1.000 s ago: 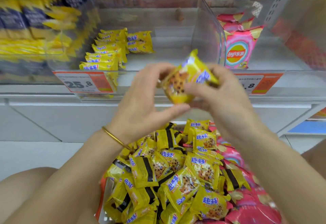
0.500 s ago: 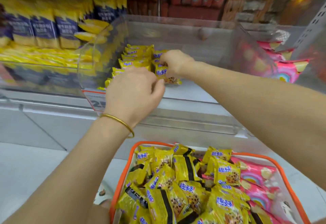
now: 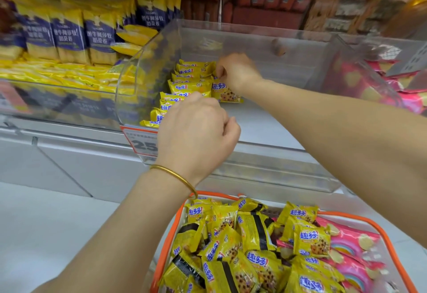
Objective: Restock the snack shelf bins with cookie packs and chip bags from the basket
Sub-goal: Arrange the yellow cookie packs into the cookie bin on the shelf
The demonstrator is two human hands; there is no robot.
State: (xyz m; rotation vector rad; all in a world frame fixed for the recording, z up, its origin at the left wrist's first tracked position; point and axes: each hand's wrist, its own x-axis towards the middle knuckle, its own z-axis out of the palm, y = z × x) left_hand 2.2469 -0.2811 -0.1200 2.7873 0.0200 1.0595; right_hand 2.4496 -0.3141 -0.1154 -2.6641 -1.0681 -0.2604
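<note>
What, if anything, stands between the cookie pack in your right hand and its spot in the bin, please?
Nothing visible: the right hand holds the cookie pack inside the clear bin, beside the yellow row.

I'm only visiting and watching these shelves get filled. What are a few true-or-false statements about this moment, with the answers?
1. The right hand is inside the clear bin, its fingers pinching a yellow cookie pack. True.
2. The basket holds only yellow packs. False: pink chip bags lie along its right side.
3. A gold bangle sits on the wrist of the left hand. True.
4. The clear bin is packed full. False: packs stand only on its left side, and the floor to their right is bare.
5. The basket has a blue rim. False: the rim is orange.
</note>
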